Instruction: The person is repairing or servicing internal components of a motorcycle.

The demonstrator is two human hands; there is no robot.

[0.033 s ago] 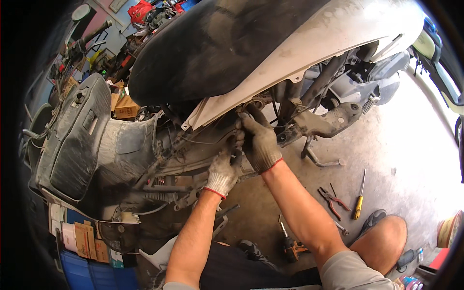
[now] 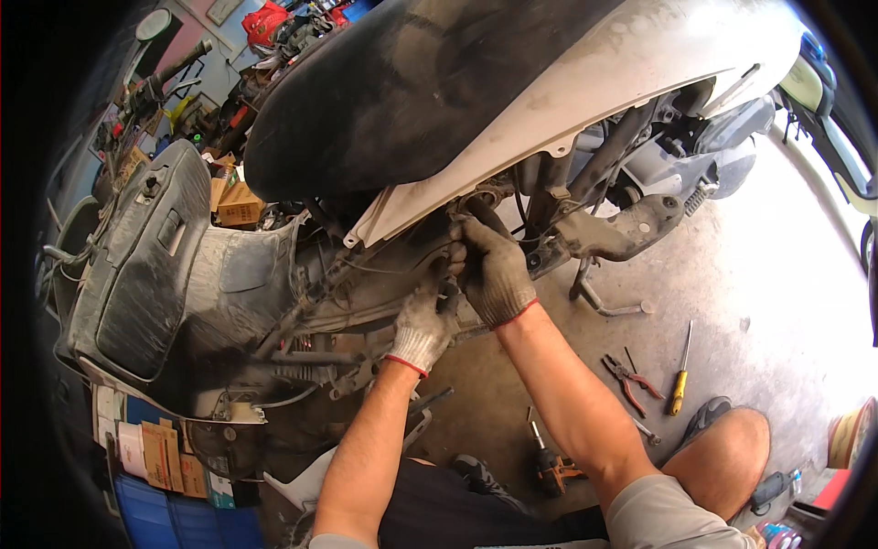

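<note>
Both hands, in dirty knitted gloves with red cuffs, work close together below the scooter's white side panel [image 2: 512, 151] and black seat [image 2: 393, 101]. My left hand [image 2: 425, 320] is closed, its curled fingers reaching up to a small dark part that I cannot make out. Just right of it, my right hand [image 2: 494, 265] is closed too, with thumb and fingers pinched near a dark hose or part under the panel. The fingers and the dirt hide what is between them. A thin cable [image 2: 375, 268] runs out to the left of the hands.
On the floor at the right lie pliers [image 2: 631, 380], a yellow-handled screwdriver [image 2: 679, 389] and a wrench [image 2: 647, 432]. A power drill [image 2: 549, 468] stands near my knee. The scooter's kickstand [image 2: 604, 297] juts out to the right. Cardboard boxes [image 2: 163, 455] sit at lower left.
My right hand has shifted very slightly down, its fingertips a little lower. My left hand stays in nearly the same place.
</note>
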